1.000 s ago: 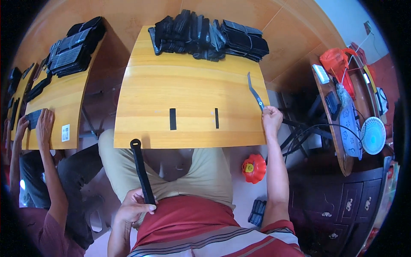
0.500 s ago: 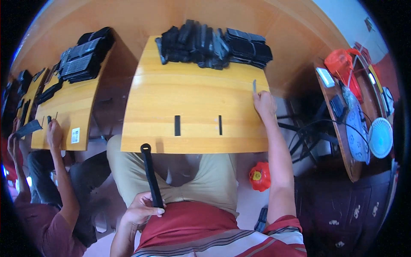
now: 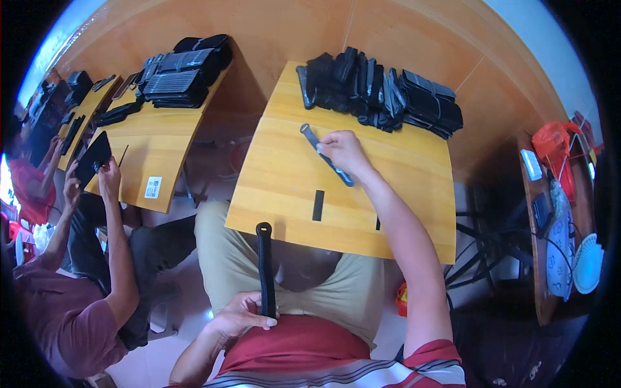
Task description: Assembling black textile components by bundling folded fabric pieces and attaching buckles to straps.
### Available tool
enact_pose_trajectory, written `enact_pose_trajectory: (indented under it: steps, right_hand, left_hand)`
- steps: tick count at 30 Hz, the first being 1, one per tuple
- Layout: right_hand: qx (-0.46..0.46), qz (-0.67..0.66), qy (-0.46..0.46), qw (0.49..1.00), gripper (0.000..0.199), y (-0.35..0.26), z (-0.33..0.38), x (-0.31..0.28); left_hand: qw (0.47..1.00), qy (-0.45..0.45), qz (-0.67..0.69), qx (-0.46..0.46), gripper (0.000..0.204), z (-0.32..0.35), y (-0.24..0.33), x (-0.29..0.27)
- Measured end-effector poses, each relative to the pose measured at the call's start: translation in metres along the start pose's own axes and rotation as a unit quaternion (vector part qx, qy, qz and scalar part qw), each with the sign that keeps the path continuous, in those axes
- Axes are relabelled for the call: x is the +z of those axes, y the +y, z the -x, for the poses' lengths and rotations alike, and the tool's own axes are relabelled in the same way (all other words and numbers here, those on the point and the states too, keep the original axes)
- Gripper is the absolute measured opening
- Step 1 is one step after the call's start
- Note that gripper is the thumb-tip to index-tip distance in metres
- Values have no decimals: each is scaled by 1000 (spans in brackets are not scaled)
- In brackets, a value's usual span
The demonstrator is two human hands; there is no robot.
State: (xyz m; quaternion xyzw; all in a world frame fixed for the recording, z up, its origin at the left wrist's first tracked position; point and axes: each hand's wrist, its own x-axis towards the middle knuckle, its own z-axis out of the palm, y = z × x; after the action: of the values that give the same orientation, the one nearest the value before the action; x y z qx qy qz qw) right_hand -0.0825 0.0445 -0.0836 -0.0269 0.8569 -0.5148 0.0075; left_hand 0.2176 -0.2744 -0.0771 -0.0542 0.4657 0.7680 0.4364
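Note:
My left hand (image 3: 248, 315), low in front of my belly, is closed on the lower end of a black strap bundle (image 3: 265, 271), which points up past the table edge with a slotted eyelet at its top. Over the middle of the table (image 3: 278, 161), my right hand (image 3: 344, 152) pinches a single dark grey strap (image 3: 334, 168) with a rounded eyelet end. This strap slants from upper left to lower right; whether it touches the wood I cannot tell. Nearer me, a short black strip (image 3: 318, 205) lies on the tabletop, and another black strip (image 3: 378, 224) is partly covered by my forearm.
Bundles of black straps (image 3: 352, 84) and a tied black stack (image 3: 432, 107) line the table's far edge. At left a co-worker (image 3: 77, 317) handles a black piece at another table (image 3: 158, 165). A side table (image 3: 542, 284) at right carries a red bag (image 3: 551, 152) and a light-blue fan (image 3: 587, 264).
My right hand has moved left from the table's right side to its middle, bringing the grey strap. The left hand keeps its bundle. The view has shifted, and the co-worker's black piece is raised.

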Motion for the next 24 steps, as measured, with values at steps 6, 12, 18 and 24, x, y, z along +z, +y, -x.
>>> enact_pose_trajectory:
  steps: [6, 12, 18, 24]
  right_hand:
    - [114, 91, 10, 989, 16, -50, -46, 39]
    - [42, 235, 50, 970, 18, -44, -77, 49]
    - [30, 264, 29, 964, 21, -56, -86, 64]
    - [25, 309, 73, 948, 19, -65, -91, 80]
  left_hand:
    - [1000, -12, -1, 9, 27, 1, -12, -13]
    - [1000, 4, 21, 22, 28, 2, -13, -20]
    - [999, -1, 49, 20, 27, 0, -5, -25]
    - [999, 13, -3, 49, 26, -2, 2, -29]
